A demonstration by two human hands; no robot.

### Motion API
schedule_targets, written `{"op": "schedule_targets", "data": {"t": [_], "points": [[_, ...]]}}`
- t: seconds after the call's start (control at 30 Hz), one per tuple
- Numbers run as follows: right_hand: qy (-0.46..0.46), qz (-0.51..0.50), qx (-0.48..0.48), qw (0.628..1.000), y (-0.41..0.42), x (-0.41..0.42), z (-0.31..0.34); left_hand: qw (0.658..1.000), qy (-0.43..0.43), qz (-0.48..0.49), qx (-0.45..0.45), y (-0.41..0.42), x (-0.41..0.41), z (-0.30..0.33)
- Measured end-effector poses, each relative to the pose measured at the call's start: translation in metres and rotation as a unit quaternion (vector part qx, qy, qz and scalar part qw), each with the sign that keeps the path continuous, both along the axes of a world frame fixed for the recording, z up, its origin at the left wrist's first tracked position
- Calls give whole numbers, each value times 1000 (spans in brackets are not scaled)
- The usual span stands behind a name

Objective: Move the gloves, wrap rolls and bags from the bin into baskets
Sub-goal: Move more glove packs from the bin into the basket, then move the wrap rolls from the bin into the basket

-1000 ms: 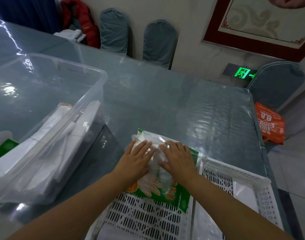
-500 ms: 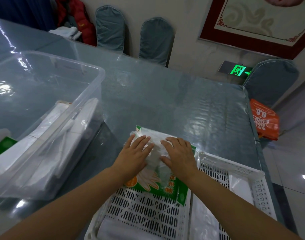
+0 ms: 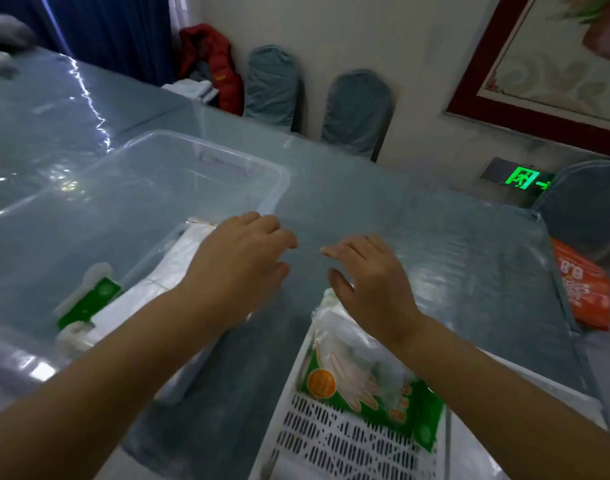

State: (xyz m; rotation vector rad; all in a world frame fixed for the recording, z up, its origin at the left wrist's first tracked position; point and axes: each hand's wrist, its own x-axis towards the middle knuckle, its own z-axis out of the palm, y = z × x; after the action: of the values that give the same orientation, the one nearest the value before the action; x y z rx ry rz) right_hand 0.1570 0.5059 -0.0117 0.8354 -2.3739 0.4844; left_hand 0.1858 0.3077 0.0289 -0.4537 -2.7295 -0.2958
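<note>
A green and clear pack of gloves (image 3: 362,382) lies in the white slotted basket (image 3: 334,448) at the lower right. My right hand (image 3: 372,282) hovers just above the pack's far end, fingers relaxed, holding nothing. My left hand (image 3: 241,265) is over the near right corner of the clear plastic bin (image 3: 199,157), fingers loosely curled and empty. Inside the bin lie white bags (image 3: 158,289) and a green-labelled pack (image 3: 88,303).
The blue-grey table (image 3: 417,237) carries the bin and basket. An orange bag (image 3: 580,289) hangs at the table's right edge. Covered chairs (image 3: 355,112) and a red jacket (image 3: 210,64) stand by the far wall.
Both hands have lifted off the glove pack, which stays in the basket. My left hand moved left toward the bin; the view swung left too.
</note>
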Motion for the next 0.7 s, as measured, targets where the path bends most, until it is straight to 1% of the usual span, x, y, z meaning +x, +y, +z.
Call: {"op": "schedule_targets", "data": {"t": [0.1,0.23,0.3,0.37,0.43,0.5,0.6,0.7], "points": [[19,42,-12,999,-55,-10,22,999,-2,49,-12,-77,-2,21],[4,98,5,995,-142,-27,35,992,-37,110,-40,-179,-14,17],[-33,123,41,991,-185,-38,31,990,-57,118,-54,-221,-18,7],[-103,127,97,982,-226,-51,21,989,-68,115,-60,-257,-22,-2],[-180,109,180,961,-260,-67,3,990,-74,102,-66,-289,-25,-10],[-235,98,272,928,-290,-83,-17,991,-81,80,-70,-316,-30,-18],[-268,109,371,883,-329,-99,-41,993,-89,44,-71,-346,-37,-30],[-273,114,486,822,-360,-108,-63,994,-82,9,-66,-359,-45,-36]]}}
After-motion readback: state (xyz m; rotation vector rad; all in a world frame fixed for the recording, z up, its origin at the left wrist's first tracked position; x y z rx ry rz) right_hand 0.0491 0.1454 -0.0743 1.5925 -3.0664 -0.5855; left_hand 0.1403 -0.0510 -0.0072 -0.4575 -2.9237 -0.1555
